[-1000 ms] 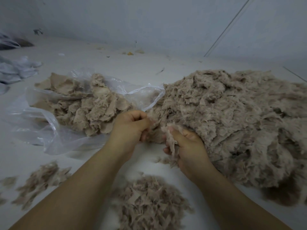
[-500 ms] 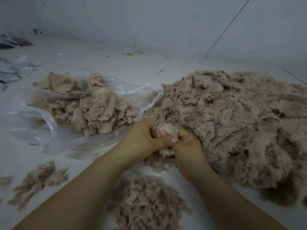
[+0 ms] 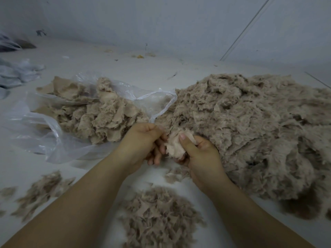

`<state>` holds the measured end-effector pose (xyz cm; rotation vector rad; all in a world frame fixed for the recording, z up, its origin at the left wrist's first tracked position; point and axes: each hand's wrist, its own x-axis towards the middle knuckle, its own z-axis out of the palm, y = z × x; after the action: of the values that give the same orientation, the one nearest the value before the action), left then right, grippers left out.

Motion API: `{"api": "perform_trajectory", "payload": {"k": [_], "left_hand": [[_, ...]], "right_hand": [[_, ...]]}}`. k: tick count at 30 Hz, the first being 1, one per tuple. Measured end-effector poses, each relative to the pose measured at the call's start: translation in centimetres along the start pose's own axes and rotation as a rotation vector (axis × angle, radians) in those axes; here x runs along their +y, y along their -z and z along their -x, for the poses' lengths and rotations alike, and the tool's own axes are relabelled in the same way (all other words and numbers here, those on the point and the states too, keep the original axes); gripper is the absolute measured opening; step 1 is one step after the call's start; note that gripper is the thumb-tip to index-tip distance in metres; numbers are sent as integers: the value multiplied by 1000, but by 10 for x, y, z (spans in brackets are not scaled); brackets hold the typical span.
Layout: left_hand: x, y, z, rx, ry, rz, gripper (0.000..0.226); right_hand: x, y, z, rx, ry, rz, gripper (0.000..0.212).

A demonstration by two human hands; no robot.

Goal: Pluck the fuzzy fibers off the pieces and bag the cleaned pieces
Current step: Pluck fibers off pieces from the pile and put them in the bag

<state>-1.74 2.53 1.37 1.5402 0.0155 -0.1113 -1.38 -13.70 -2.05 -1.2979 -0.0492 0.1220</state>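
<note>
Near the middle of the frame, the right hand (image 3: 200, 154) is gripping a pale piece of fabric (image 3: 174, 146); its thumb (image 3: 186, 144) is lying across the front of the piece and pressing it against the curled fingers behind, so the piece is bulging out to the left of the thumb. The left hand (image 3: 141, 142) is sitting just to the left, fingers curled, with its fingertips (image 3: 157, 158) touching the left edge of the same piece. Whether those fingertips are actually pinching fibers or the piece cannot be told, since the contact is hidden behind the knuckles.

A large heap of fuzzy pieces (image 3: 250, 133) is filling the right half of the frame, and the right hand is resting against its near edge. In the left-centre of the frame, a clear plastic bag (image 3: 53, 133) is lying open on the white surface (image 3: 125, 72) with a mound of bagged pieces (image 3: 100, 115) inside it. A pile of plucked fibers (image 3: 159, 217) is lying at the bottom centre between the two forearms, and a smaller scatter of fibers (image 3: 41, 190) is lying at the lower left. Crumpled pale plastic (image 3: 16, 74) is lying at the left edge.
</note>
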Motion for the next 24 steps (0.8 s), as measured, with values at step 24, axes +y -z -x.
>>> {"api": "perform_trajectory", "payload": {"k": [24], "left_hand": [[1,-10,-4,205,-134,-157,43]], "right_hand": [[-2,-2,1,-17,7,32,50]]}}
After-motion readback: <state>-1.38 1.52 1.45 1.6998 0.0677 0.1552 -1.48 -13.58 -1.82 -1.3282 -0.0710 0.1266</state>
